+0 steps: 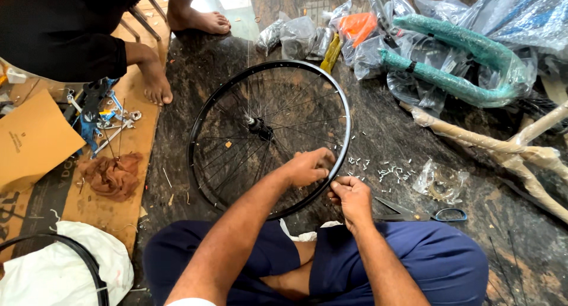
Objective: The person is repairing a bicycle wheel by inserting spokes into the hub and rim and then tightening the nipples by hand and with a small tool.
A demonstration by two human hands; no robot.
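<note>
A black bicycle wheel rim (204, 114) with thin spokes and a central hub (258, 127) lies flat on the dark floor in front of my crossed legs. My left hand (309, 166) rests on the near right part of the rim, fingers curled over it and the spokes there. Just outside the rim, my right hand (351, 193) is closed, pinching something small at the rim's edge; what it pinches is too small to make out. Small metal spoke nipples (387, 171) lie scattered on the floor just right of the hands.
Scissors with blue handles (423, 213) lie right of my right hand, beside a clear bag holding a sprocket (441, 185). Wrapped teal bike frame parts (455, 57) and plastic bags sit at the back right. Another person's bare feet (155, 81), tools, cardboard and a brown rag (113, 175) are left.
</note>
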